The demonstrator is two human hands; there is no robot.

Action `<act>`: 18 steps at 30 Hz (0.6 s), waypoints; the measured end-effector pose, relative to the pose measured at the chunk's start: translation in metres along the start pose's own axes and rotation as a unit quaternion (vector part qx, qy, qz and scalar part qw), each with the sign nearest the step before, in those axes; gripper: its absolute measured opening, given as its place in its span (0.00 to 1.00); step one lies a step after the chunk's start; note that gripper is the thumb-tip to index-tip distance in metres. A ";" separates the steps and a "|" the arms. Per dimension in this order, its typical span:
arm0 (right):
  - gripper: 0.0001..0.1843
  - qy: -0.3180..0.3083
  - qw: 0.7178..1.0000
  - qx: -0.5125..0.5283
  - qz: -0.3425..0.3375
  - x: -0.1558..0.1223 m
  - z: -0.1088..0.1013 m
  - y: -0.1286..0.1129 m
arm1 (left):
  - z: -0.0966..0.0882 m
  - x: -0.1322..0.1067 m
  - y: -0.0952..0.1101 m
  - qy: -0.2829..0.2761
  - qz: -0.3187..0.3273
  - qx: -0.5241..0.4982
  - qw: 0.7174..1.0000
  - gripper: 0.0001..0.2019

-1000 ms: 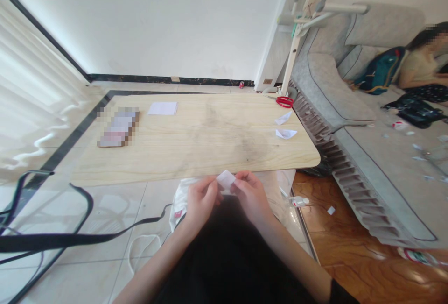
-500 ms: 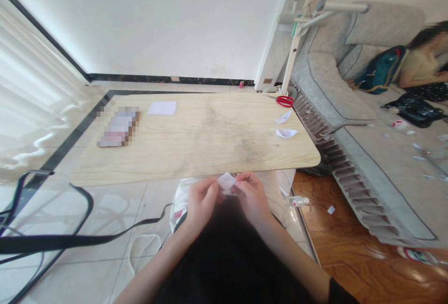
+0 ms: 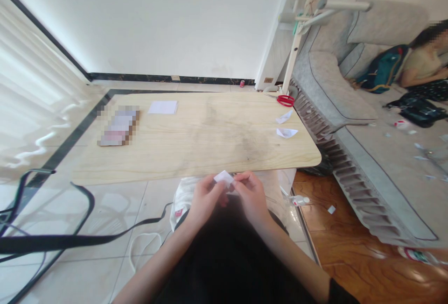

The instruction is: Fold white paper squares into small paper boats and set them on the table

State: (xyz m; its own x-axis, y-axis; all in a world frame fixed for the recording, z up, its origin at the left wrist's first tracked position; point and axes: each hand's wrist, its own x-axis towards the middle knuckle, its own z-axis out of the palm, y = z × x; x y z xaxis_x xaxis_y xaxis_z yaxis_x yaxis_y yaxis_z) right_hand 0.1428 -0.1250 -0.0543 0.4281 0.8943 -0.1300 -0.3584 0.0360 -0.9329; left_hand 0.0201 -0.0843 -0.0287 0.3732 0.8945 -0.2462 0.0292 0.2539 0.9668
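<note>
A small folded piece of white paper [image 3: 224, 178] is pinched between both hands, just in front of the near edge of the wooden table [image 3: 196, 150]. My left hand [image 3: 205, 199] grips its left side with closed fingers. On the right side my right hand [image 3: 249, 193] does the same with fingertips pressed together. Two folded white paper shapes [image 3: 286, 132] lie on the table's right part. Red-handled scissors [image 3: 285, 101] rest at its far right corner.
A blurred flat object [image 3: 117, 126] and a white sheet [image 3: 163, 107] lie at the table's far left. A grey sofa [image 3: 350, 108] stands to the right with a seated person [image 3: 425, 61] and a bag. Black straps [image 3: 52, 234] and a white bag [image 3: 182, 199] lie on the floor.
The paper has turned slightly and sits a little lower and flatter between my fingertips. Both hands stay in the same place.
</note>
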 end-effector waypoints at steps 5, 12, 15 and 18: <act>0.04 -0.018 0.999 -0.022 0.014 0.000 0.000 -0.002 | 0.000 0.001 -0.004 0.019 0.002 -0.001 1.000 0.10; 0.10 -0.060 0.997 -0.057 0.005 0.005 -0.006 -0.005 | -0.001 -0.002 -0.011 -0.010 0.015 0.078 0.997 0.08; 0.05 -0.062 0.991 -0.115 -0.006 0.005 -0.008 -0.007 | -0.003 -0.003 -0.015 -0.024 0.031 0.139 0.989 0.09; 0.03 -0.060 0.979 -0.187 -0.044 0.003 -0.008 -0.009 | -0.007 -0.002 -0.017 -0.010 0.064 0.215 0.975 0.10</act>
State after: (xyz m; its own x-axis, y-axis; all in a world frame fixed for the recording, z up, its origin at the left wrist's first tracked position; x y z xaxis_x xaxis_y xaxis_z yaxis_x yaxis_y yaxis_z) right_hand 0.1542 -0.1261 -0.0491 0.3345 0.9421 -0.0242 0.0144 -0.0308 -0.9994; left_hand 0.0128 -0.0878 -0.0452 0.4168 0.9005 -0.1242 0.3651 -0.0407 0.9301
